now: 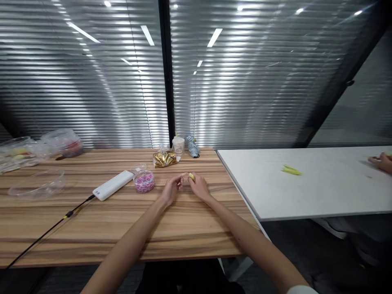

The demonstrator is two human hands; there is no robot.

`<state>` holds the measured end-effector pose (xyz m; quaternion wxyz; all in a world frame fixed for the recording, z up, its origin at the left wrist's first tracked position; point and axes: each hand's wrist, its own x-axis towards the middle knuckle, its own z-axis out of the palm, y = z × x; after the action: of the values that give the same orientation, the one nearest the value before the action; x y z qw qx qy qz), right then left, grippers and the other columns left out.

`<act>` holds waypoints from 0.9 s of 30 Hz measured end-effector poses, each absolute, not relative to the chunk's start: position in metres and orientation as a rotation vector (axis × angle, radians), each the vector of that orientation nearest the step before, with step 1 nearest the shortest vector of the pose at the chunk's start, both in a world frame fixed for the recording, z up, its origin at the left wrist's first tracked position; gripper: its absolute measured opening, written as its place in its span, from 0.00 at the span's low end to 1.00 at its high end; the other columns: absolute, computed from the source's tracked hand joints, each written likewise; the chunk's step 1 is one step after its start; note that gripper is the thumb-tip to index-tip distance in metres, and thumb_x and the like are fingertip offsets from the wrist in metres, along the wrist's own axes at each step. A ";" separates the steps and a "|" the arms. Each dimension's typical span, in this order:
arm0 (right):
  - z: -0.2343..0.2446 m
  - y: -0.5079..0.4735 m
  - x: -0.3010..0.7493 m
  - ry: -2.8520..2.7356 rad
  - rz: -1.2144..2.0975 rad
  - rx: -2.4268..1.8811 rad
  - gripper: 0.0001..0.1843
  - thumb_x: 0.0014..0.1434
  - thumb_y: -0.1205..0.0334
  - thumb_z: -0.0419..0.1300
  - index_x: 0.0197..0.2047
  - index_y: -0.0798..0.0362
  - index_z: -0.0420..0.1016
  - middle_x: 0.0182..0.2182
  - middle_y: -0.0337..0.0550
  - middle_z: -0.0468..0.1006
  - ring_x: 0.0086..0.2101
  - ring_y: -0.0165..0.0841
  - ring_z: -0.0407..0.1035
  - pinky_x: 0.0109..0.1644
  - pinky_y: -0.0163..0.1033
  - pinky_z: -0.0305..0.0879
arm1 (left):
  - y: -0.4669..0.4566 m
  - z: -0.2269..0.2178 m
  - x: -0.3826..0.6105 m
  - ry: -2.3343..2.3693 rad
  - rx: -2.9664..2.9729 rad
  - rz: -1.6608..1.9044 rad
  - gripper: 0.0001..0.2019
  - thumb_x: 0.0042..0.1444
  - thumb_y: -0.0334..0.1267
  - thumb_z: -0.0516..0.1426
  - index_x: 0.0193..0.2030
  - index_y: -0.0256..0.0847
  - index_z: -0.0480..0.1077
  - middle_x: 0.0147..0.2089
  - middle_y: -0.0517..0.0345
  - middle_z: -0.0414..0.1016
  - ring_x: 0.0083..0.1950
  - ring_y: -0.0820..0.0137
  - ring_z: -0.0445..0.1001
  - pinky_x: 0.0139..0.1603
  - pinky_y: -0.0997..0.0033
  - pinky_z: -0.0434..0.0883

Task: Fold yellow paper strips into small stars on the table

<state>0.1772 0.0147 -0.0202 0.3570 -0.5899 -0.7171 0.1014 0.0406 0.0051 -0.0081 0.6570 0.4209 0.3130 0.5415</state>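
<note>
head view: right hand pinches a yellow piece, left hand curls beside it, hold unclear; work looks midway, unfinished.

Wooden table, lower left: showing tan and brown striped grain.
White table, right: showing plain white, carrying yellow-green strips.
Small piece, centre: showing yellow-green.
Clear tub, centre: showing pink bands inside.
Power bank: showing white; its cable running black with a yellow mark.
Foil bag: glinting gold.
Cup: showing white.
Bundle beside it: showing pale blue-grey.
Blinds, top: showing grey horizontal slats, split by a black post.
</note>
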 end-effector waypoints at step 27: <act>-0.041 0.017 0.179 -2.351 0.055 -1.097 0.26 0.63 0.63 0.40 0.63 0.60 0.41 0.54 0.59 0.60 0.53 0.39 0.56 0.52 0.46 0.57 | 0.011 -0.012 0.020 1.194 1.646 1.128 0.20 0.39 0.42 0.62 0.41 0.36 0.74 0.43 0.49 0.75 0.43 0.59 0.73 0.45 0.62 0.68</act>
<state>0.1788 0.0169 -0.0410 0.2698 -0.4069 -0.8725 0.0205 0.0203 0.0106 -0.0119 0.3970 0.6497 0.4713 0.4451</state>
